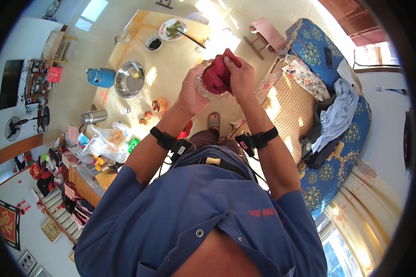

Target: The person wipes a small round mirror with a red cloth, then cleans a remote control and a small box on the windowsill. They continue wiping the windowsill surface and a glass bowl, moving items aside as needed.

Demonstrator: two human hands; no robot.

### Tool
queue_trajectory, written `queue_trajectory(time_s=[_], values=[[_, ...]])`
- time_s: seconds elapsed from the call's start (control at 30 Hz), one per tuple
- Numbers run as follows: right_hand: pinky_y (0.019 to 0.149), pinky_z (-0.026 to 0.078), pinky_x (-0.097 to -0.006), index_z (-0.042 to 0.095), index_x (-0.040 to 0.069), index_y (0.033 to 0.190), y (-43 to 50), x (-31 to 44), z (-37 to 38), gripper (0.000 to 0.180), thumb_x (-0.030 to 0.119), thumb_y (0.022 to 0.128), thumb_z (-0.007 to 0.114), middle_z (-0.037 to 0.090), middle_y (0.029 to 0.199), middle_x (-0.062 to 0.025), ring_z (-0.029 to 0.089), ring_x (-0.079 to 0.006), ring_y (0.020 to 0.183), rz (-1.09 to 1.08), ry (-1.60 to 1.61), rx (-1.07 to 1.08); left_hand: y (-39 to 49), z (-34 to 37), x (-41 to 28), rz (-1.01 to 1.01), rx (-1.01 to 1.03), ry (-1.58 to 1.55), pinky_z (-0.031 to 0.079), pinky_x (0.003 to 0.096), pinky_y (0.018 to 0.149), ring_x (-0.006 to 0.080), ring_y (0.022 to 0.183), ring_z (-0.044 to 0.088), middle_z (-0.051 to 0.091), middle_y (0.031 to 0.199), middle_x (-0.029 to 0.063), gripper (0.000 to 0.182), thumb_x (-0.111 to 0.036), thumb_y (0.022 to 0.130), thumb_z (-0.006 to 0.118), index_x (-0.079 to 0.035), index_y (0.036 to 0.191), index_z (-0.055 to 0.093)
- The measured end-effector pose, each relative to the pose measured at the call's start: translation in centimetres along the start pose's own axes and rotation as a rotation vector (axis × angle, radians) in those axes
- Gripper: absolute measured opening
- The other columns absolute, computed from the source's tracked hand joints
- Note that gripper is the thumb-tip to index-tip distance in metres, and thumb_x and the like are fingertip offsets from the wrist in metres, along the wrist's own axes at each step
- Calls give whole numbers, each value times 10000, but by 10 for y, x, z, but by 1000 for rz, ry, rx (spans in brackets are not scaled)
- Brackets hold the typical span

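Observation:
My left hand (193, 92) cups a clear glass dish with a ribbed rim (208, 92), its palm below and beside it. A dark red cloth (216, 74) lies bunched in the dish, and my right hand (241, 77) pinches its upper edge between thumb and fingers. The glass is partly hidden by the cloth and both hands. Beyond them on the table stand a patterned plate of green food (164, 34) with dark chopsticks (191, 38), and a small white bowl of dark greens (160, 47). A steel bowl (119, 85) holds a pale fruit piece and a spoon.
A blue jug (101, 77), a steel thermos (96, 117), opened pomegranates (158, 104) and plastic bags (102, 142) are to the left. On the right, a sofa with a woven mat (287, 104) carries clothes (338, 110). A stool with a striped cover (268, 34) stands beyond.

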State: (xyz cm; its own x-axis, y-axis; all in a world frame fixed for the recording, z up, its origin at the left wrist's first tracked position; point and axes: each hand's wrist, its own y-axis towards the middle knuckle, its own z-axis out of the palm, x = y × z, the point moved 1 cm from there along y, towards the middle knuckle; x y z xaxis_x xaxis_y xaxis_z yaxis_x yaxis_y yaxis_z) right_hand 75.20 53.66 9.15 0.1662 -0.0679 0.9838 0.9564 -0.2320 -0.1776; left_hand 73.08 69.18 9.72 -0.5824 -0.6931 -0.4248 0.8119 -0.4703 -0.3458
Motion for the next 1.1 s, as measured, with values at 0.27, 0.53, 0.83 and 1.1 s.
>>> queue_trajectory(time_s=[0.27, 0.53, 0.83, 1.1], values=[[772, 558, -288, 706, -56, 1245, -1, -20, 14, 304, 122, 999, 680, 760, 960, -90, 665, -120, 815, -16, 188, -80, 13, -4, 6, 65, 51, -101, 460, 465, 1133, 261, 1313, 577, 605, 1406, 75, 535, -193, 952, 582, -120, 1474, 493], [768, 553, -283, 734, -15, 1225, 7, -24, -10, 290, 124, 972, 715, 750, 944, -60, 661, -122, 807, 46, -255, -44, -8, -16, 5, -140, 62, 106, 462, 478, 1152, 276, 1359, 561, 499, 1534, 103, 742, -73, 894, 613, -98, 1584, 341], [954, 549, -301, 704, 3, 1297, -3, -11, -29, 340, 74, 967, 668, 737, 1157, -109, 687, -178, 1052, -67, -19, -59, -15, -24, 10, -129, 61, 1, 499, 539, 1102, 280, 1340, 564, 531, 1482, 88, 731, -35, 854, 586, -148, 1549, 392], [1088, 472, -475, 732, 65, 1259, -48, 6, -31, 470, 296, 855, 800, 573, 1395, -214, 561, -421, 1266, -402, -697, 213, -4, -16, 22, -224, 34, 101, 544, 556, 1018, 265, 1268, 599, 556, 1431, 73, 662, -135, 895, 522, -192, 1541, 392]])
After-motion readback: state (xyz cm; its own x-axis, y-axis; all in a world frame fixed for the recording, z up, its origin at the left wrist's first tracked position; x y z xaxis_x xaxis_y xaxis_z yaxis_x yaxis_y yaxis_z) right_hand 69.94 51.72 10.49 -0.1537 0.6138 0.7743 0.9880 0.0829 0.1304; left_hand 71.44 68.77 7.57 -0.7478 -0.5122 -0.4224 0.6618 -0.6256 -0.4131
